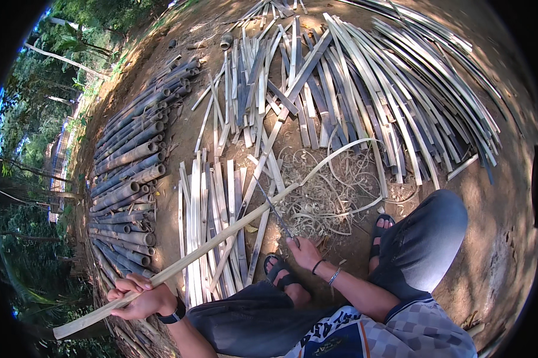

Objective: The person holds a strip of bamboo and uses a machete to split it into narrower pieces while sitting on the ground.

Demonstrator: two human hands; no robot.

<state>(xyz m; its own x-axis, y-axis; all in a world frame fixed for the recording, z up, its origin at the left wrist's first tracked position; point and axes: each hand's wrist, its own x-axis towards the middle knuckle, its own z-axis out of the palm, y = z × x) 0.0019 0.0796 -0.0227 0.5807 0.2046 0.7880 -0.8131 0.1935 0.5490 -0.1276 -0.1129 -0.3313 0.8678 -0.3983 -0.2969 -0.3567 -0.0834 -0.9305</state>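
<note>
My left hand, a dark band on its wrist, is closed around the lower end of a long pale bamboo strip. The strip slants up to the right across my lap. In my right hand is a knife, its thin dark blade crossing the strip near the far end. Beyond the blade, a thin pale shaving curves away from the strip's tip. Under it lies a tangled heap of curled bamboo shavings on the ground, in front of my sandalled feet.
Split bamboo strips lie fanned out at the far right, with another pile beside them. A nearer bundle of strips rests under the held one. Dark bamboo poles are stacked at left, before green trees.
</note>
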